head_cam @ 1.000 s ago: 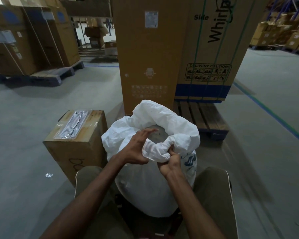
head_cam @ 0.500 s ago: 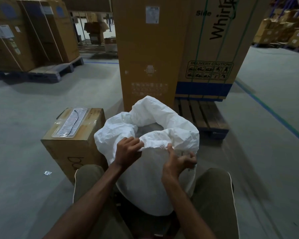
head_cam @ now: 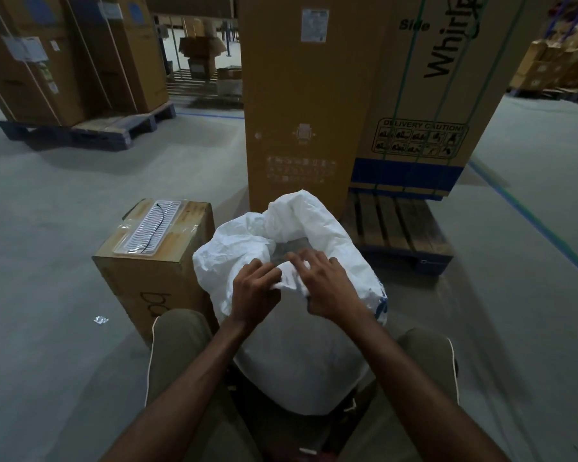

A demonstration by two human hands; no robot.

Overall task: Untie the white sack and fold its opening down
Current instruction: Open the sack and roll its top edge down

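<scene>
The white sack (head_cam: 301, 355) stands upright on the floor between my knees, its mouth open with the rim rolled outward at the back and left. Something grey shows inside the opening. My left hand (head_cam: 254, 291) pinches the near edge of the rim from the left. My right hand (head_cam: 327, 288) lies over the same near edge from the right, fingers curled onto the fabric, with a bunched fold held between both hands. Blue print shows on the sack's right side.
A small cardboard box (head_cam: 154, 261) with a plastic sleeve on top stands touching the sack's left side. A tall cardboard carton (head_cam: 301, 105) on a wooden pallet (head_cam: 401, 235) rises just behind. More boxed pallets (head_cam: 74, 125) stand far left. Grey concrete floor lies around.
My right hand moved up from below the rim onto the near edge and closer to my left hand. The near rim is now bunched between both hands.
</scene>
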